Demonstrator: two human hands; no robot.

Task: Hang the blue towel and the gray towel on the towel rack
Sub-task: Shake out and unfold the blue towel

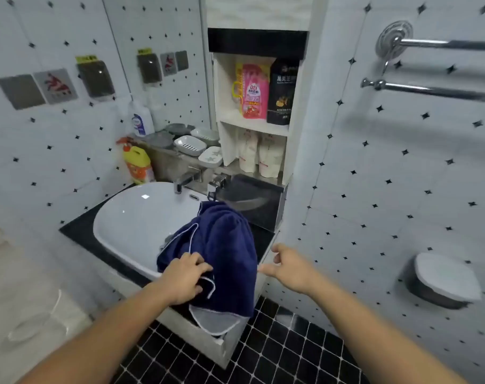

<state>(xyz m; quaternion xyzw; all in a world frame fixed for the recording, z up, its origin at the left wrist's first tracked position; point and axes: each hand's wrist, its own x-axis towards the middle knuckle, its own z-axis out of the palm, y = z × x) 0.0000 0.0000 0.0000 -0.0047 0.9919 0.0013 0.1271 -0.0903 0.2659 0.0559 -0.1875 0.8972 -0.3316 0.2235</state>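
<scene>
I note the towel [224, 245] draped over the sink [136, 217] at its right rim and over the counter [77, 228] front. My left hand [183, 278] grips it, with my right hand [291, 270] just beside. Shelf [252, 126] behind the sink. Towel rack [429, 91] on the right wall, above.

Place: you're in a home bathroom.
Fixtures: white sink [111, 214], faucet [184, 180], chrome towel rack [440, 92] on tiled wall [402, 162].
Supplies: soap dishes [190, 144] beside your sink, detergent refills [253, 92] in shelf niche [252, 126].

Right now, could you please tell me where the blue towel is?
Head view, lower centre: the blue towel hangs over the right front rim of the sink, with the left hand gripping it.
</scene>
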